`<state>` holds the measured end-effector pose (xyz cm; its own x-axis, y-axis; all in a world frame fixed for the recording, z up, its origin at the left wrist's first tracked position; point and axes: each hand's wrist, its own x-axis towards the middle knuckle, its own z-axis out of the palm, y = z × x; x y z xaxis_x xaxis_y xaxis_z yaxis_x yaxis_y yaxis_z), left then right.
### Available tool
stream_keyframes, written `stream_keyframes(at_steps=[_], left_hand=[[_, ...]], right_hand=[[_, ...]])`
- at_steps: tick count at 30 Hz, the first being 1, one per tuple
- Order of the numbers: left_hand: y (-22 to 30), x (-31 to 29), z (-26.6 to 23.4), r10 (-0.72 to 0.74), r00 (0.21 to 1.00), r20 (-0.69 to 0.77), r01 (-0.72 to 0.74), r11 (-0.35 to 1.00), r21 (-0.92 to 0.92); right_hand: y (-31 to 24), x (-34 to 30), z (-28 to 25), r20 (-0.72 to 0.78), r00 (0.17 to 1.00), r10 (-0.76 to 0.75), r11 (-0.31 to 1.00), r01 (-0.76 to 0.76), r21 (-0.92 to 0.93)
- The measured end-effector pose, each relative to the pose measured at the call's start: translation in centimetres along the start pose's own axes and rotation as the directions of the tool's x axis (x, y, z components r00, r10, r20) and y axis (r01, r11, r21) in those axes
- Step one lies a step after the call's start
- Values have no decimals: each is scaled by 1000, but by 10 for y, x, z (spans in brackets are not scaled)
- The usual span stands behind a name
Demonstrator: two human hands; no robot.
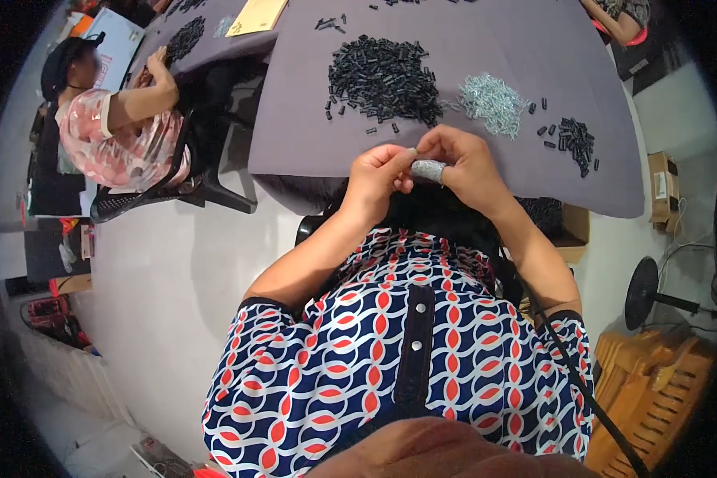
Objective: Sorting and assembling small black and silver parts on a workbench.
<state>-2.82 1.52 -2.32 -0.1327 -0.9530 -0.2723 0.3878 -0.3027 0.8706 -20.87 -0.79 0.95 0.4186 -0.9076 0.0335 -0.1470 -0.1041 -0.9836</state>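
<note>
Just over the table's front edge, my left hand [378, 177] and my right hand [471, 163] meet fingertip to fingertip. The fingers of both are closed in a pinch around something too small to make out. A grey wrapping [428, 170] covers a digit of my right hand, probably the thumb. Beyond my hands lies a large heap of small black cylindrical pieces [382, 76]. To its right is a heap of small shiny silvery pieces [492, 105], and farther right a smaller group of black pieces [577, 145].
A grey cloth covers the table [295, 119], its edge hanging in front of me. At the left, another person [127, 135] sits on a black chair, hands at a dark heap. A yellow paper item [256, 16] lies far left. Lower right stands a wooden chair [653, 390] near a black fan [642, 293].
</note>
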Motion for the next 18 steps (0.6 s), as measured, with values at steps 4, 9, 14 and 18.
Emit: stream_keyframes(at_steps=[4,9,14,18], left_hand=[[-9,-12,-6,-174,980,100,196,936,-293],[-14,-19,-11,-156,987,32,158,925,-346],[0,-29,-23,-211,975,73,223,943,-247],[8,-28,-45,-255,949,183,285,945,-160]], right_hand=[[6,-1,8,86,994,66,996,-71,56],[-5,-7,18,64,996,57,994,-51,-98],[-12,-6,17,113,993,22,985,-3,-172],[-17,0,18,198,980,16,982,22,-187]])
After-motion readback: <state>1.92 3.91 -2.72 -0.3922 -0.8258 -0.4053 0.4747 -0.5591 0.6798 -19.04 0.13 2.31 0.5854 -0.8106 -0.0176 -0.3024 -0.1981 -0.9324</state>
